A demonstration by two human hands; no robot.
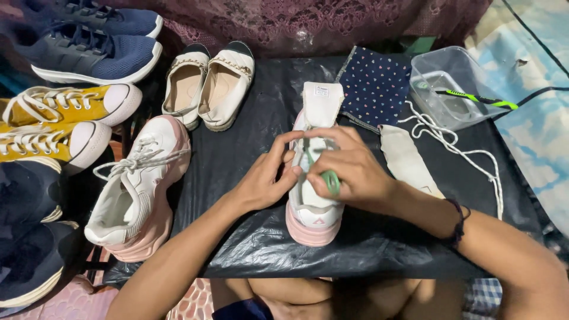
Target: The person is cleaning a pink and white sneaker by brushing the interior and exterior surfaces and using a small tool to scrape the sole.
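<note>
Hands (314, 169) close together on a white sneaker (313, 204) (right fingers gripping a green brush (329, 179)).

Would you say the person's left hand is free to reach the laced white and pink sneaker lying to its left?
Probably not straight away: the left hand is steadying the shoe being brushed. Nothing lies between it and the laced sneaker, though.
</note>
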